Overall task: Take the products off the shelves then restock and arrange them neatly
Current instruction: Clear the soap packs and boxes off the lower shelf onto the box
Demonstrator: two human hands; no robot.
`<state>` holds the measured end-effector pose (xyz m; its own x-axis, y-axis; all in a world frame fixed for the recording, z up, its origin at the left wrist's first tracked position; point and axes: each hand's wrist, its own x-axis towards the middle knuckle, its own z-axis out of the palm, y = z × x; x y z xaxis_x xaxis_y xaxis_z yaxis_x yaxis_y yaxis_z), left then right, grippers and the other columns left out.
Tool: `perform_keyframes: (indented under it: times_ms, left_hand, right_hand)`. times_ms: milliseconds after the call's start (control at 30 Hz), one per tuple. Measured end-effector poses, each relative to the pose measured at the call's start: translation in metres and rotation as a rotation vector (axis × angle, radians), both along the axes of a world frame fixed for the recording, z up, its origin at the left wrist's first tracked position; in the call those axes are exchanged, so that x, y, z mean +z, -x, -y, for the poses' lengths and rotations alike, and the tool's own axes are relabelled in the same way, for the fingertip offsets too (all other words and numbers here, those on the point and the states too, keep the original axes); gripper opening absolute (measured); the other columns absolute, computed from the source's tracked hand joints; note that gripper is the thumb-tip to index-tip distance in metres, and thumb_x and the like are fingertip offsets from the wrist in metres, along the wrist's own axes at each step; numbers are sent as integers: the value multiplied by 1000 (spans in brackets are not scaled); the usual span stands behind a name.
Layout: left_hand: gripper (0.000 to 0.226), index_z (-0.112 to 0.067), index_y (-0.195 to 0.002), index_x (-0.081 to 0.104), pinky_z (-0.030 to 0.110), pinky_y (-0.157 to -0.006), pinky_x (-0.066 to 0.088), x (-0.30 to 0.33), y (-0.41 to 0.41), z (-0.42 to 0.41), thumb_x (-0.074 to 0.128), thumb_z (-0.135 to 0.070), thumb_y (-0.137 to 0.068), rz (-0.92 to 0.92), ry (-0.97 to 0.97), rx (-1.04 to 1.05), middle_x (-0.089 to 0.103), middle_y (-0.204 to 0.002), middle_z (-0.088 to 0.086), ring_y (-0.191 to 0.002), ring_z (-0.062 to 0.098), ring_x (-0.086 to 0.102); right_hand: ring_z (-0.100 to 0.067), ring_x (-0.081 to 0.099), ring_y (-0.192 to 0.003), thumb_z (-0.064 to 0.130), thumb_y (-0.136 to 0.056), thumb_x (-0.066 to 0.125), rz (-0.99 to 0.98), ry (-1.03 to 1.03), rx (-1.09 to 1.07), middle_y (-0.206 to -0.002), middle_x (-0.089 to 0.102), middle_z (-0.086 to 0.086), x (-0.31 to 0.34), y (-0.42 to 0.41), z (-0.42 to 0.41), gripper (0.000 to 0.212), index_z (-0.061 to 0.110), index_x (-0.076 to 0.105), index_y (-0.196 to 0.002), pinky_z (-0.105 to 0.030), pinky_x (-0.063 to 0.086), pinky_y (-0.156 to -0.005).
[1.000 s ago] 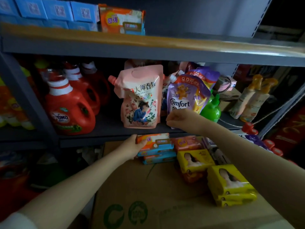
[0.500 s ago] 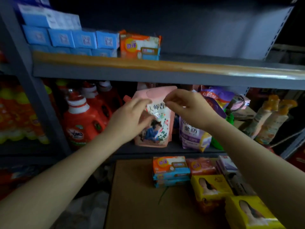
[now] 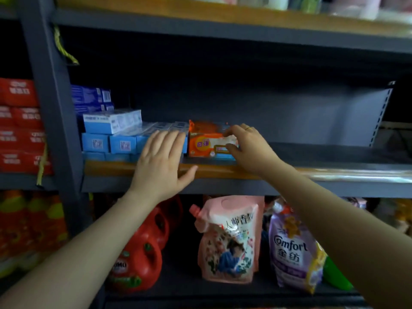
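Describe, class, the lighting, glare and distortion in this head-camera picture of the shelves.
Head view: dim overall, the back of the middle shelf nearly black; glare streaks the shelf's front edge at right; wide-angle bending curves the shelf lines; the top shelf's goods are blurred; the hands, left and right, and the orange pack are the best lit.

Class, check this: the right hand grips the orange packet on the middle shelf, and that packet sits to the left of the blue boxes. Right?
Not quite. In the head view the right hand does grip the orange packet, but it sits to the right of the blue boxes.
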<state>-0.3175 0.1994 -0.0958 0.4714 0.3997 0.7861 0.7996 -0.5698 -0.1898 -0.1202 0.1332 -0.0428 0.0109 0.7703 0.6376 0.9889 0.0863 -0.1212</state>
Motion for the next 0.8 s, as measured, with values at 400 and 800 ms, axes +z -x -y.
perform_keyframes:
  times_ms: [400,800]
  left_hand:
    - [66,-3,-132,45,37,-113,12,-1,2,-1,37,-48,-84,17,-20,-24,50,-133,14,-125,31,41]
    - [70,-1,-127,49,38,-113,15,2,3,5,38,-51,-81,56,91,-61,54,-128,17,-123,33,46]
  right_hand:
    - [-31,38,-123,38,-86,61,175,230,-89,-137,43,-10,15,3,-31,61,25,36,-140,-43,36,-102]
    - [-27,52,-103,17,-81,68,10,-328,134,-114,60,-4,4,13,35,39,12,57,-118,-40,44,-85]
